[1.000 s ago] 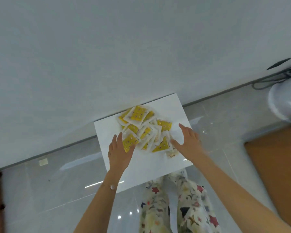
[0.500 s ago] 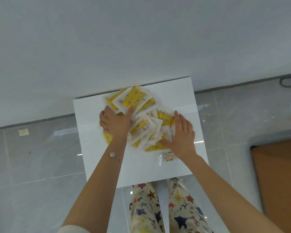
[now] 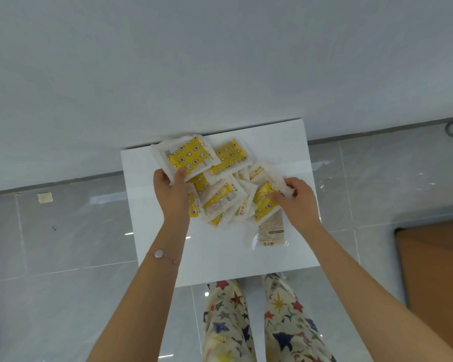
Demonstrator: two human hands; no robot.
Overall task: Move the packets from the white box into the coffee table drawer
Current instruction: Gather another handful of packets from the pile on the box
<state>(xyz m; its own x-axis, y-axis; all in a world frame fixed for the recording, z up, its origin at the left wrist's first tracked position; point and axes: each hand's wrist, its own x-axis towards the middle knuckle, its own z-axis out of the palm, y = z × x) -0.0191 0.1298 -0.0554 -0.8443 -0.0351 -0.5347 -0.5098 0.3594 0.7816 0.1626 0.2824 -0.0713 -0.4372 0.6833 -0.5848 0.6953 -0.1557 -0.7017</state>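
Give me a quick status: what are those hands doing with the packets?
Left hand grips top packet. Right hand pinches right-side packet. Pile lies on white surface. Nothing blocking.

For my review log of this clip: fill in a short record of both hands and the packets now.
left hand: grips the top yellow star-print plastic packet, far-left of the pile
right hand: pinches a crinkled yellow plastic packet on the right
pile: overlapping packets on the flat white rectangular box
stray: beige plastic packet at the pile's near edge
drawer: not in view
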